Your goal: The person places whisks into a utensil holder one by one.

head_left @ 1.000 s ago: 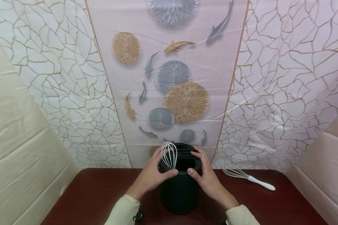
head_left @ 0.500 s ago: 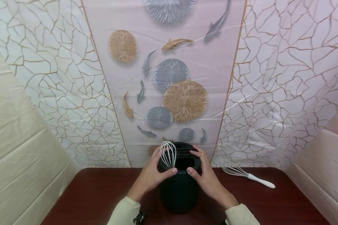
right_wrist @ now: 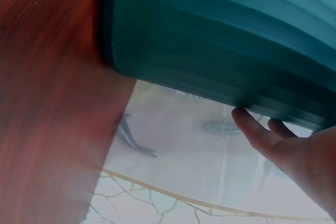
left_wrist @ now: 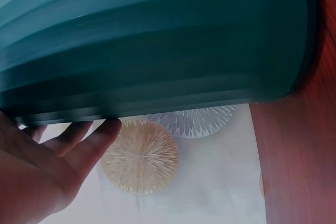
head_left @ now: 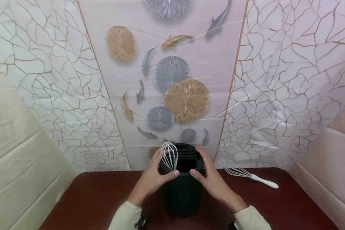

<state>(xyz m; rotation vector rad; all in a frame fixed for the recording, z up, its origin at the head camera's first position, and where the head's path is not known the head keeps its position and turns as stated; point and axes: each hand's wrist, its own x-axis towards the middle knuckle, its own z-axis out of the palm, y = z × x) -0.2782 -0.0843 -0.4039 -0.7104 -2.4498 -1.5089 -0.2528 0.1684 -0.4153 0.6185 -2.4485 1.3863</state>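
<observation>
A dark green ribbed utensil holder (head_left: pixel 181 195) with a black slotted top (head_left: pixel 187 147) stands upright on the table. A wire whisk (head_left: pixel 169 156) stands in its left part, loops up, its handle hidden inside. My left hand (head_left: pixel 153 177) holds the holder's left side near the rim, thumb at the front edge. On the opposite side my right hand (head_left: pixel 215 180) grips it the same way, thumb near the front rim. Both wrist views show fingertips of the left hand (left_wrist: pixel 58 166) and right hand (right_wrist: pixel 294 150) against the ribbed wall.
A second whisk (head_left: pixel 251 175) with a white handle lies on the dark red table (head_left: pixel 97 198), to the right of the holder. Behind the table hangs a patterned cloth (head_left: pixel 172 95). Pale padded panels (head_left: pixel 20 153) flank both sides.
The fingers of my right hand have shifted from over the slotted top to the holder's outer right side. The head view has tilted slightly; the holder and whisks stay about where they were.
</observation>
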